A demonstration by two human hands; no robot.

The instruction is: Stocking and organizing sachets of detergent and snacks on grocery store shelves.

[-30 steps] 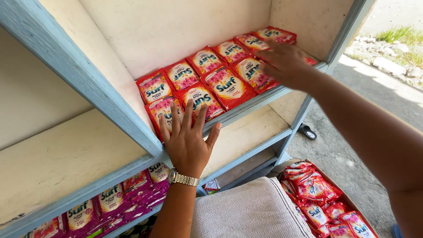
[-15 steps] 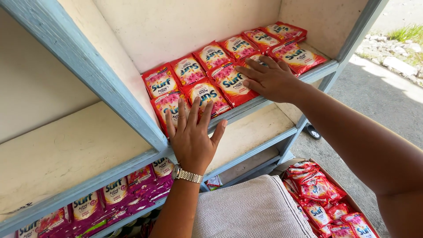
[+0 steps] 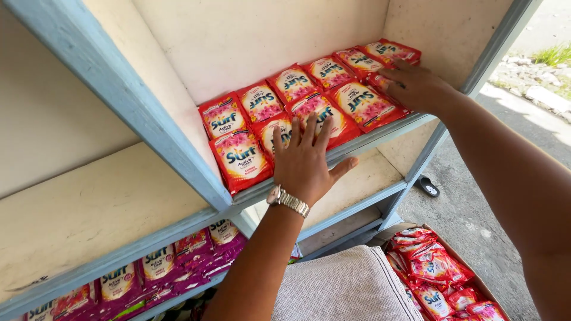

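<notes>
Two rows of red detergent sachets lie flat on a cream shelf with a pale blue front edge. My left hand, a metal watch on its wrist, rests flat with fingers spread on the front-row sachets near the middle. My right hand lies palm down on the sachets at the right end of the shelf, next to the side wall. Neither hand grips anything.
A slanted blue divider separates a bare cream shelf on the left. Purple sachets fill the shelf below. A cardboard box of red sachets sits on the concrete ground at lower right, beside my grey-clad knee. A sandal lies near the shelf post.
My right hand slid rightward along the sachets to the shelf's right end. My left hand stayed flat on the front row. The view moved closer.
</notes>
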